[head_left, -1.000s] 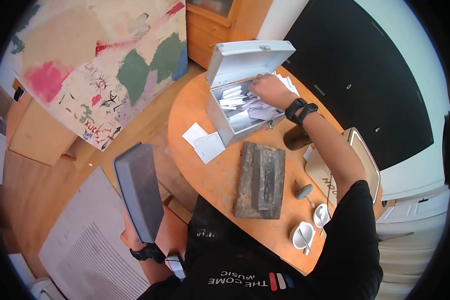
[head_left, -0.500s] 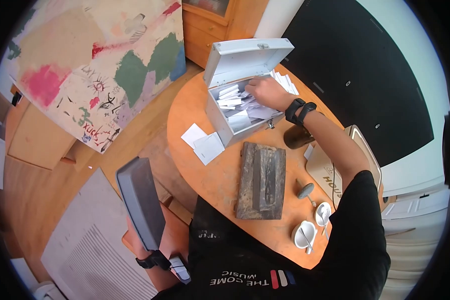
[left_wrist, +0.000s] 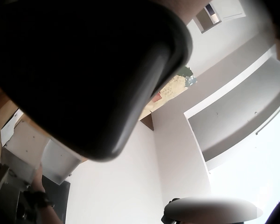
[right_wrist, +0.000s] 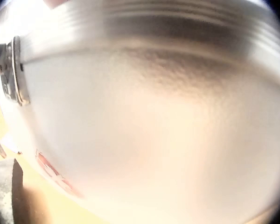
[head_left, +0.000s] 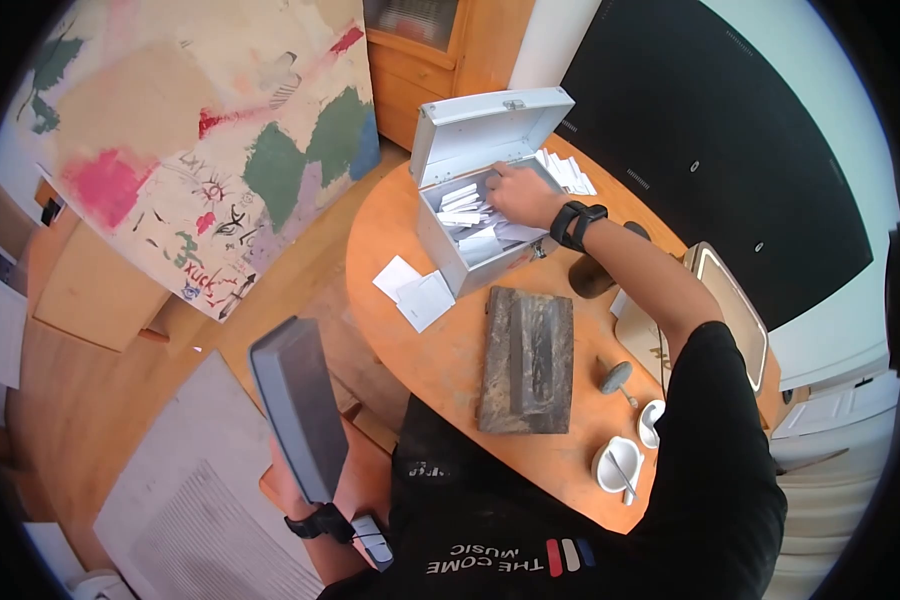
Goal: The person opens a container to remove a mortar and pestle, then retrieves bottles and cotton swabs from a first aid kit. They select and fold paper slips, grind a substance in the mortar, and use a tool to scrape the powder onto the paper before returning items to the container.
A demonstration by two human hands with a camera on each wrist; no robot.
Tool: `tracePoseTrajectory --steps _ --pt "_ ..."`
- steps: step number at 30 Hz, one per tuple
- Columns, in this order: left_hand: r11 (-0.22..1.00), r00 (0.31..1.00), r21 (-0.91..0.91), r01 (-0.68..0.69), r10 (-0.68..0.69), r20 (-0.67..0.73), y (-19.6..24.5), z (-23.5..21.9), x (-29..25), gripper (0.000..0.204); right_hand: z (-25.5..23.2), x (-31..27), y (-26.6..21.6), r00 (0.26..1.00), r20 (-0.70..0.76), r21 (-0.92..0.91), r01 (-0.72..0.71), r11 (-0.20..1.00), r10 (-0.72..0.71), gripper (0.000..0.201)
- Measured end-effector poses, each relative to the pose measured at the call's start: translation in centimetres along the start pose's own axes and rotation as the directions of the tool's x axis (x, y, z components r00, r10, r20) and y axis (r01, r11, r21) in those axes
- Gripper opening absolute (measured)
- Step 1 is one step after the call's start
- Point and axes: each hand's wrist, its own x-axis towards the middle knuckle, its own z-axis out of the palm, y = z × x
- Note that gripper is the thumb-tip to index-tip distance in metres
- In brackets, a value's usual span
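My left hand (head_left: 288,478), largely hidden, holds a dark grey rectangular tray-like box (head_left: 300,410) on edge, off the table's left side. In the left wrist view its rounded dark corner (left_wrist: 107,144) fills much of the picture. My right hand (head_left: 522,195) reaches into an open silver metal case (head_left: 450,250) with its fingers at the inside, among white paper packets (head_left: 460,205). I cannot tell whether these fingers pinch anything. The right wrist view shows the case's front wall (right_wrist: 130,130) and a latch (right_wrist: 14,70) close up.
A dark worn slab (head_left: 526,360) lies on the orange table (head_left: 400,340), near white paper cards (head_left: 422,300). Further right are a brown jar (head_left: 592,277), a cream box (head_left: 690,310), a grey disc-shaped piece (head_left: 615,377) and small white bowls (head_left: 615,465). More packets (head_left: 567,172) lie behind the case.
My right hand has shifted slightly to the left inside the case. The grey box in my left hand has come a little down and right in view, which has itself shifted slightly.
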Motion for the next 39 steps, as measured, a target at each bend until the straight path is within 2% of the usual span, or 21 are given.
tracePoseTrajectory --steps 3,6,7,10,11,13,14,15,17,19,20,21,22,24,27,28,29,31,34,36,39 --pt "1.0 0.997 -0.012 -0.02 0.021 0.071 0.4 1.1 0.3 0.03 -0.4 0.7 0.0 0.997 -0.042 0.121 -0.053 0.991 0.058 0.011" --pt "0.999 0.992 -0.008 0.052 -0.051 0.111 -0.5 1.0 0.9 0.046 2.3 1.0 -0.2 0.969 0.191 0.216 -0.196 0.956 0.156 0.012" --pt "0.996 0.991 0.062 0.07 -0.076 0.111 0.0 2.3 0.9 0.041 2.2 0.5 -0.5 0.967 0.203 0.235 -0.2 0.951 0.153 0.014" --pt "0.935 0.954 0.304 -0.182 0.093 0.284 2.5 8.5 1.2 0.009 0.2 0.7 -0.1 0.955 0.227 0.248 -0.244 0.937 0.189 0.018" --pt "0.918 0.962 0.371 -0.142 0.039 0.271 3.7 10.8 1.6 0.005 -0.7 0.5 0.6 0.944 0.237 0.236 -0.285 0.929 0.23 0.018" --pt "0.724 0.886 0.575 -0.38 0.107 0.451 3.7 12.2 5.3 0.008 -5.3 -1.5 1.5 0.932 0.222 0.29 -0.345 0.893 0.288 0.026" --pt "0.629 0.819 0.581 -0.516 0.163 0.551 4.3 14.4 6.9 0.009 -8.0 -3.0 2.0 0.895 0.234 0.322 -0.439 0.838 0.379 0.03" --pt "0.521 0.735 0.564 -0.641 0.204 0.647 4.8 16.9 8.4 0.01 -9.7 -5.0 2.9 0.887 0.173 0.378 -0.462 0.802 0.429 0.027" --pt "0.22 0.525 0.477 -0.851 0.341 0.779 5.8 23.3 9.8 0.013 -16.1 -9.6 3.1 0.837 0.204 0.186 -0.542 0.819 0.508 0.036" --pt "0.0 0.406 0.424 -0.906 0.291 0.867 4.2 27.9 13.2 0.012 -21.4 -16.2 0.7 0.819 -0.016 -0.055 -0.574 0.817 0.574 0.036" --pt "-0.057 0.383 0.409 -0.911 0.254 0.888 2.9 30.0 14.9 0.011 -24.2 -19.5 -1.2 0.797 -0.103 -0.028 -0.6 0.799 0.595 0.035" --pt "-0.116 0.364 0.393 -0.912 0.214 0.907 1.6 31.7 16.5 0.01 -27.6 -21.8 -3.8 0.736 -0.116 0.038 -0.668 0.743 0.667 0.035" --pt "-0.173 0.402 0.425 -0.888 0.153 0.903 0.4 33.3 18.0 0.01 -30.0 -24.3 -6.5 0.683 -0.186 0.119 -0.697 0.707 0.706 0.033" --pt "-0.268 0.442 0.445 -0.855 0.075 0.894 -1.6 35.7 20.1 0.011 -33.4 -30.0 -11.6 0.591 -0.126 0.286 -0.748 0.6 0.797 0.036" --pt "-0.329 0.454 0.437 -0.837 0.029 0.891 -3.7 36.6 21.6 0.011 -36.7 -38.4 -20.1 0.25 0.078 0.343 -0.916 0.21 0.965 0.034" --pt "-0.329 0.457 0.44 -0.836 0.027 0.889 -4.1 36.2 21.8 0.011 -37.0 -41.2 -22.7 0.162 0.08 0.313 -0.941 0.129 0.984 0.034" --pt "-0.333 0.459 0.44 -0.834 0.024 0.888 -4.4 35.8 22.1 0.011 -37.4 -43.9 -25.3 -0.01 0.163 0.309 -0.949 -0.061 0.987 0.037" --pt "-0.337 0.471 0.445 -0.829 0.008 0.882 -5.1 34.8 22.7 0.012 -37.0 -48.9 -30.6 -0.209 0.162 0.275 -0.929 -0.247 0.964 0.033" --pt "-0.3 0.482 0.46 -0.835 0.003 0.876 -6.1 33.9 23.3 0.015 -35.5 -51.6 -36.0 -0.369 0.204 0.318 -0.851 -0.418 0.907 0.029" --pt "-0.278 0.489 0.487 -0.828 0.065 0.87 -7.2 33.6 23.6 0.016 -34.1 -51.0 -37.5 -0.386 0.277 0.378 -0.798 -0.469 0.88 0.03" --pt "-0.267 0.466 0.455 -0.85 0.022 0.884 -6.5 33.7 23.0 0.018 -32.7 -50.3 -38.4 -0.31 0.372 0.407 -0.793 -0.454 0.875 0.031"
